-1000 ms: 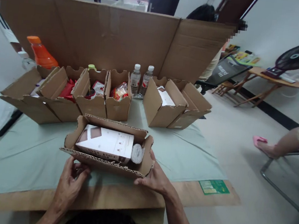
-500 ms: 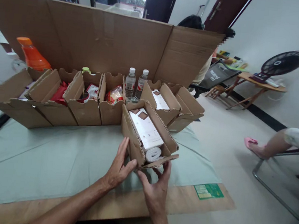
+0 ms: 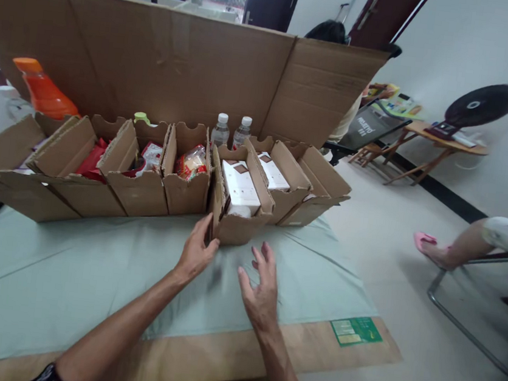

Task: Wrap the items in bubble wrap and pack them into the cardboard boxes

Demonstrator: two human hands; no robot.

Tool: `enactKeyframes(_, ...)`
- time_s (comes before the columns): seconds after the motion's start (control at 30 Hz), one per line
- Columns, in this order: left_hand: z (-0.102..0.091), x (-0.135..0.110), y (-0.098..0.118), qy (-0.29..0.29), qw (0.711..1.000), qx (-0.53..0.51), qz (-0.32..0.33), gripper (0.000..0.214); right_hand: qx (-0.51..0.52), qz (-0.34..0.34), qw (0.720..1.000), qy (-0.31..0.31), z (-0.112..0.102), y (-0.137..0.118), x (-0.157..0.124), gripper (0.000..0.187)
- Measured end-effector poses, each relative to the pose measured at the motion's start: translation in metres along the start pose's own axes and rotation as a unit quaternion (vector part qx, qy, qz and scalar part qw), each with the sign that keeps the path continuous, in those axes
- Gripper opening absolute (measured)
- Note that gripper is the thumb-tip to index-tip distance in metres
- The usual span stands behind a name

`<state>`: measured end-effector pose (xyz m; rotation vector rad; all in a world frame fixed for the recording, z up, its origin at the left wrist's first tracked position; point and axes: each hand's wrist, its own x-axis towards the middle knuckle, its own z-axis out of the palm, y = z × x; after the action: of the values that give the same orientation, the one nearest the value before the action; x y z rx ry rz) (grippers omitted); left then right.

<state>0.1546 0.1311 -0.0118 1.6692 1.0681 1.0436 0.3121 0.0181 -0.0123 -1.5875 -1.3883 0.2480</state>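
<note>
An open-topped cardboard bin [image 3: 236, 230] stands on the cloth in front of the row, with its back end in the space between neighbouring bins. Inside it are a white carton [image 3: 241, 189] with brown squares and a white roll [image 3: 239, 211], mostly hidden by the front wall. My left hand [image 3: 195, 251] grips the bin's front left corner, fingers along the side and thumb at the front. Just short of the front wall, my right hand [image 3: 261, 289] is open with fingers apart, touching nothing. Two clear bottles [image 3: 221, 130] with white caps show behind the bin.
Other cardboard bins [image 3: 143, 193] line up left and right, holding red packets [image 3: 95, 160], a bagged snack [image 3: 193, 162] and another white carton [image 3: 273, 171]. A tall cardboard panel [image 3: 181, 66] rises behind. An orange bottle [image 3: 47, 90] leans at left. A person's leg [image 3: 463, 245] is at right.
The cardboard bin has moved back toward the row, turned straighter and come down level. My right hand has let go of its front edge. My left hand has gone forward with it.
</note>
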Motion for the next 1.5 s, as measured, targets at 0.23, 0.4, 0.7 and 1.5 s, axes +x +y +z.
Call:
enactKeyframes(0.23, 0.001, 0.04, -0.011, 0.041, 0.998, 0.04, -0.034, 0.059, -0.05, -0.065, 0.985, -0.151, 0.003, 0.003, 0.053, 0.063)
enactKeyframes(0.4, 0.001, 0.044, -0.005, 0.044, 0.996, 0.055, -0.051, 0.059, -0.049, -0.051, 0.978, -0.198, 0.01, 0.01, 0.074, 0.067)
enactKeyframes(0.7, -0.093, -0.094, -0.027, 0.063, 0.988, 0.141, 0.001, 0.036, 0.015, -0.068, 0.976, -0.209, 0.01, -0.074, 0.077, 0.051)
enactKeyframes(1.5, -0.116, -0.155, -0.007, 0.141, 0.989, 0.035, -0.018, 0.061, -0.096, -0.01, 0.995, 0.018, -0.133, -0.067, -0.053, 0.055)
